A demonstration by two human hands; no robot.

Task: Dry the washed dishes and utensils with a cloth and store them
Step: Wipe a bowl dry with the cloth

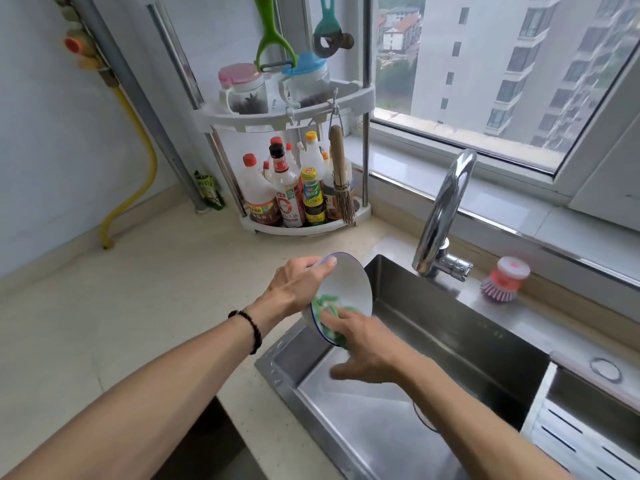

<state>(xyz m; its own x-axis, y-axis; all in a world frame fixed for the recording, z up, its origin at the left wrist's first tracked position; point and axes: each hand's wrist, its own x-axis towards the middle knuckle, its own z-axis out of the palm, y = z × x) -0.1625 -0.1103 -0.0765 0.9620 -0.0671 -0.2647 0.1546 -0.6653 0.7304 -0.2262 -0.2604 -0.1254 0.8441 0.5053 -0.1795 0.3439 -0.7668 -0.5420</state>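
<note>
Tilting on its side near the middle of the frame is a round white bowl with a thin blue rim (349, 282). Its open side faces right, and the inside looks smooth and plain white. It is held up over the left edge of the shiny steel sink (450, 341), just above where the sink meets the pale speckled counter (138, 306).

The left hand (298, 285) grips the bowl from behind, with the thumb curled over the top rim. A black bead bracelet (251, 329) sits on that wrist. The right hand (370, 344) presses a green cloth (329, 313) against the low part of the bowl's inside. The fingers curl round the cloth, and the thumb sticks out below, a bit blurry.

To the right of the bowl, a curved silver tap (445, 216) stands at the back of the sink. Near it, at the right of the frame, lies a pink and white dish brush (505, 278).

Above the bowl, in the upper middle of the frame, a white corner rack (287, 116) stands on the counter. Its low shelf holds sauce bottles with red and yellow caps (287, 188), and a brown bamboo brush (341, 178) hangs beside them. Its top shelf holds two clear jars with pink and blue lids (273, 88). A green peeler (273, 32) hangs above them.

A big window (502, 64) in the upper right shows tall grey buildings.
</note>
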